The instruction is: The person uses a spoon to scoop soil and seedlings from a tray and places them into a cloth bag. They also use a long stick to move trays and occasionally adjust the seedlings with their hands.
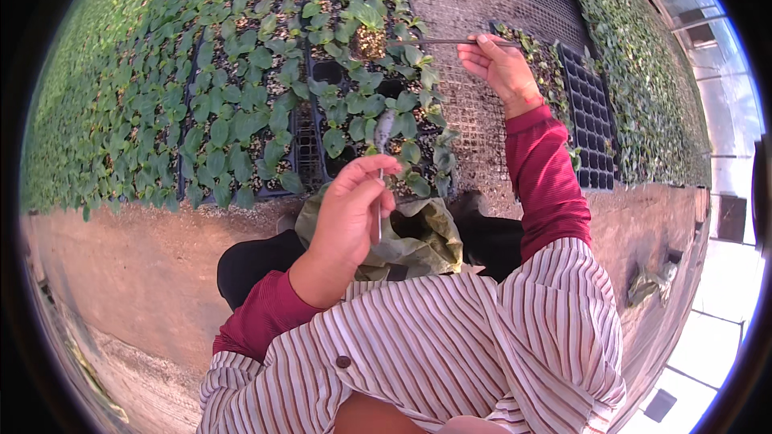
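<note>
My left hand (356, 211) grips the thin metal handle of a small spoon (384, 132), whose dirty bowl hangs over the seedlings in a black plug tray (329, 154). Between the fingers of my right hand (497, 66) is a thin dark rod (437, 41) that reaches left to a seedling with a root plug (369, 42). That plug of light-flecked growing mix is above the same tray, its leaves pointing away from me. Whether the rod pierces or only touches it I cannot tell. Several tray cells show dark and without a plant.
An open greenish sack (422, 235) stands between my legs. Dense seedling trays (241, 96) spread to the left. Wire mesh (476, 132) shows right of the near tray, and a black plug tray with bare cells (588, 114) lies farther right. Crumpled sheeting (651, 283) is on the ground.
</note>
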{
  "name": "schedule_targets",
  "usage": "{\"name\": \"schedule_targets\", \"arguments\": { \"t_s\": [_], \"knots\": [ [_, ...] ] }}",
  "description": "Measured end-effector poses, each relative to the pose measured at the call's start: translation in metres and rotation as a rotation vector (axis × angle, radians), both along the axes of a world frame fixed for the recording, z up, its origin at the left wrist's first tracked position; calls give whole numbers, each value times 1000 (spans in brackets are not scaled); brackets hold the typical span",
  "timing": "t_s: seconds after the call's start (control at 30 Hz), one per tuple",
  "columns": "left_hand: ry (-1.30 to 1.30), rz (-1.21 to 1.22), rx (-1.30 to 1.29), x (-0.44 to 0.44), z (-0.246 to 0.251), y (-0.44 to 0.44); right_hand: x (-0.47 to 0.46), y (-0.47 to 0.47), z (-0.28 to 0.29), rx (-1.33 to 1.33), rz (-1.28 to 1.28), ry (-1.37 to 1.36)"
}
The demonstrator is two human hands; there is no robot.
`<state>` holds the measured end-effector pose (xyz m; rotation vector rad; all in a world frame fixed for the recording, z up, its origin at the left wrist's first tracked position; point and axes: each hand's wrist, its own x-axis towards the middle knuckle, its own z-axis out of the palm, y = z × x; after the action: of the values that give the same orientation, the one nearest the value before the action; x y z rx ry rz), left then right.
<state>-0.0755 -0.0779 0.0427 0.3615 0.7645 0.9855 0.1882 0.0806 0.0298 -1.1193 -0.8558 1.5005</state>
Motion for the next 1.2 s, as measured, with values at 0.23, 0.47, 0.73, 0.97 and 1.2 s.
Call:
{"name": "schedule_targets", "arguments": {
  "t_s": [0.23,0.47,0.73,0.97,1.2],
  "knots": [
    [108,-7,46,17,-9,7,168,-111,59,61,-196,-183],
    [201,-39,51,45,-18,7,307,-262,50,-81,-487,-273],
    [418,-13,91,69,-42,11,391,-346,3,-162,-677,-209],
    [451,-70,106,94,-50,-11,411,-324,-29,-150,-623,-214],
    [485,-69,47,98,-59,-20,406,-275,-28,-215,-479,-463]
  ]
}}
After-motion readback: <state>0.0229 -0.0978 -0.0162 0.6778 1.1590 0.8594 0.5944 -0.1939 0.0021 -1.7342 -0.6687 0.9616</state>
